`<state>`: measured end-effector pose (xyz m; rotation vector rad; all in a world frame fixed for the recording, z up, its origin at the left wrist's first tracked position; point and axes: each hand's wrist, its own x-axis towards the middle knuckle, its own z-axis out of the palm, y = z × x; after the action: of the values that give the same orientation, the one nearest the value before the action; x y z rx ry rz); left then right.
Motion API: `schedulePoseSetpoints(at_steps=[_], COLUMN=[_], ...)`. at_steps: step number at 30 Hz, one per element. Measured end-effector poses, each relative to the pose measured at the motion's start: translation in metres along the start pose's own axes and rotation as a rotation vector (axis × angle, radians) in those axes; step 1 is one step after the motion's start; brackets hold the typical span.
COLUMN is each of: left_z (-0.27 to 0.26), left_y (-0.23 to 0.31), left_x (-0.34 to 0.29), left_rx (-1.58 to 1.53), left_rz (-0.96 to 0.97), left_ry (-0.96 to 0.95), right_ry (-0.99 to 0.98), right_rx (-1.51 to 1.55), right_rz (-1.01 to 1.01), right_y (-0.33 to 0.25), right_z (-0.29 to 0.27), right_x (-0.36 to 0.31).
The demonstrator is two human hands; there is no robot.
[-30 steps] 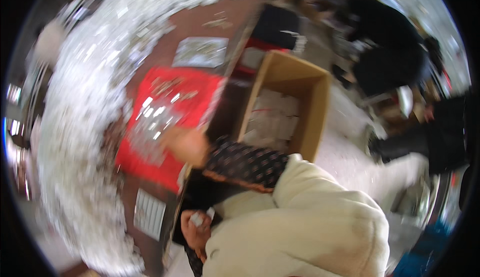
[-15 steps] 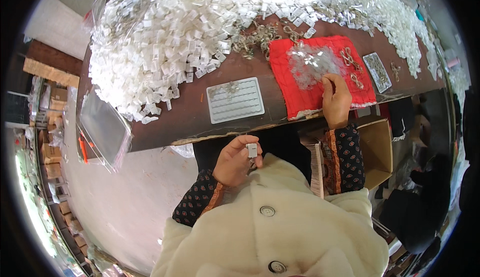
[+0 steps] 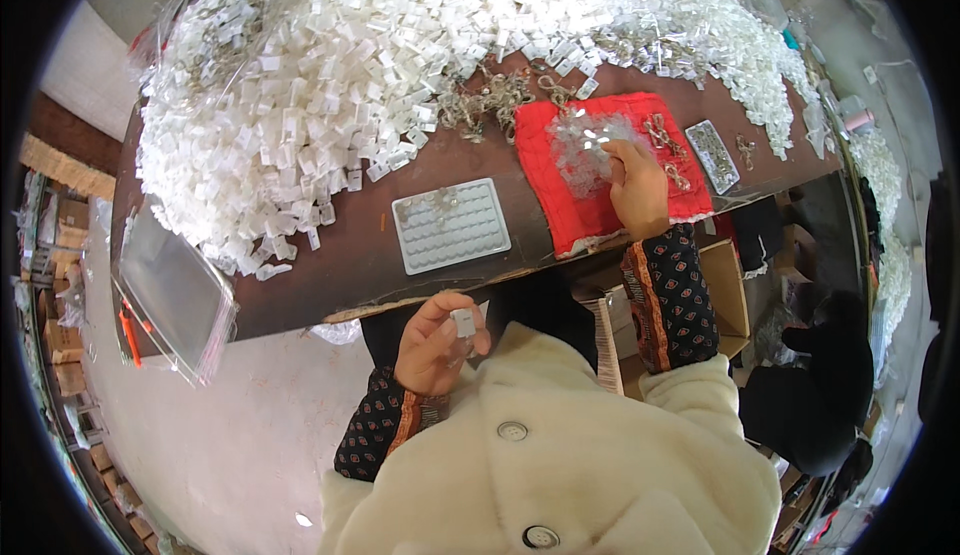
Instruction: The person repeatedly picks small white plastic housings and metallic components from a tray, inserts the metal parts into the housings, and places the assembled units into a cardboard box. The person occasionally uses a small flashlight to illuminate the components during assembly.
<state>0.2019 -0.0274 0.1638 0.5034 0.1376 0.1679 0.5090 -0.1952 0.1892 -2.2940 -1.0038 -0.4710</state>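
Near the front of my body, my left hand (image 3: 428, 353) pinches a small white rectangular plastic piece (image 3: 464, 323) between thumb and fingers. My right hand (image 3: 640, 195) reaches over the red cloth (image 3: 548, 187) on the table. Its thumb and fingers come together at a loose heap of small clear plastic pieces (image 3: 582, 167); what lies between the fingertips is too small to make out. Loops of tan twine (image 3: 662, 133) rest on the cloth to the right of the heap. Left of the cloth sits a white ridged tray (image 3: 452, 227) with a few small bits at its far edge.
A large heap of white plastic pieces (image 3: 300, 85) covers the far side of the brown table (image 3: 350, 220). More twine loops (image 3: 485, 105) lie behind the cloth. A small tray of tiny parts (image 3: 712, 157) stands right. Clear plastic bags (image 3: 175, 275) hang over the left edge.
My right hand has moved a little farther into the clear pieces, toward the heap's middle. My left hand still holds the white piece, now turned slightly. The whole view has shifted.
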Motion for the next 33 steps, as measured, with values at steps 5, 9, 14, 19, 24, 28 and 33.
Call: schedulePoseSetpoints(at_steps=[5,9,14,19,24,28,33], left_z=[-0.003,-0.001,0.003,0.003,0.002,0.002,0.004], left_y=[0.001,0.004,0.009,0.012,0.015,0.015,0.009], left_x=[0.003,0.008,0.01,0.01,0.012,0.013,0.015], left_rx=[0.003,0.029,0.058,0.037,0.05,0.04,0.029], left_rz=[-0.014,-0.047,-0.103,-0.104,-0.129,-0.133,-0.095], left_ry=[0.033,0.032,0.033,0.05,0.062,0.058,0.057], right_ry=[-0.101,-0.133,-0.161,-0.186,-0.319,-0.309,-0.146], right_rx=[0.272,0.252,0.078,-0.091,-0.125,0.117,0.788], right_rz=[0.201,0.183,-0.004,0.051,0.033,0.115,0.265], right_y=[-0.001,0.006,0.027,0.035,0.035,0.041,0.041], right_z=[-0.002,0.012,0.053,0.093,0.106,0.093,0.051], right_x=[0.032,0.071,0.125,0.151,0.162,0.17,0.185])
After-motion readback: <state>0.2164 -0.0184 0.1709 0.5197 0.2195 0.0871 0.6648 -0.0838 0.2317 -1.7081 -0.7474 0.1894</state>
